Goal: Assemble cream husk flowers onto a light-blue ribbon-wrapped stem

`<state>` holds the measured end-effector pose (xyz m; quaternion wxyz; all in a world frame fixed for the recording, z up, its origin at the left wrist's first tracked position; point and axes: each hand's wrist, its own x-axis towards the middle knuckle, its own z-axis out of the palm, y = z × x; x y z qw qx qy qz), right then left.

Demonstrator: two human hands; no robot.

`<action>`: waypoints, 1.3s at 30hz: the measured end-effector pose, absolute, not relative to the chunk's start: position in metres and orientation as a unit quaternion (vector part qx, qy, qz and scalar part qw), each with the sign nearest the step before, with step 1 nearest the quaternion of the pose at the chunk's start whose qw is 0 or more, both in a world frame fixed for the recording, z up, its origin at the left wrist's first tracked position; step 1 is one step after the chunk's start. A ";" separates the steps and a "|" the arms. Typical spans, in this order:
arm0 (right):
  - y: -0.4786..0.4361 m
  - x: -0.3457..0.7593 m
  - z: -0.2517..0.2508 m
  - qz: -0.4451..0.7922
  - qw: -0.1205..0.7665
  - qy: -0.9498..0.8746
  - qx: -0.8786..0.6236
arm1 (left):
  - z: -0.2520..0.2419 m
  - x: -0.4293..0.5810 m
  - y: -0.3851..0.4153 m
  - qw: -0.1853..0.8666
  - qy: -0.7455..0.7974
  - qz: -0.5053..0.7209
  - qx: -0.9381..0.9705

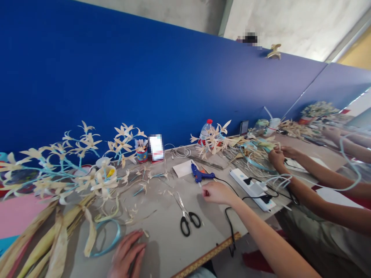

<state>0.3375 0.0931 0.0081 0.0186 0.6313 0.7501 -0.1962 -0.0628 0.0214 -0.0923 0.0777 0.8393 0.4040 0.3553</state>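
Observation:
My right hand (218,193) is closed, its fingertips pinched at the end of a short whitish glue stick (199,185). That stick juts from the back of a blue glue gun (199,173), which lies on its side partly over a white card (182,168). Low in the view, my left hand (129,253) rests on the table, fingers stretched out and slightly blurred. A small pale petal scrap (146,233) lies by its fingertips. Between my hands are black-handled scissors (186,216) with the blades pointing away. A blue ribbon loop (117,235) lies left of my left hand.
Pale husk flowers on blue stems (63,150) stand at the left, above dried corn husks (58,239). A power strip (252,189) with cables lies to the right. Beyond it, a co-worker's hands (278,156) handle husk material. A blue partition (145,77) rises behind.

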 end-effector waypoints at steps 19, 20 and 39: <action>0.093 0.361 -0.013 -0.493 -0.112 0.642 0.576 | -0.091 -0.063 0.022 0.080 0.413 0.340 0.841; 0.088 0.364 -0.010 -0.490 -0.122 0.641 0.578 | -0.091 -0.063 0.022 0.082 0.415 0.340 0.840; 0.027 0.185 -0.011 -0.478 -0.233 0.723 0.441 | -0.023 0.014 0.022 0.548 0.466 0.455 0.524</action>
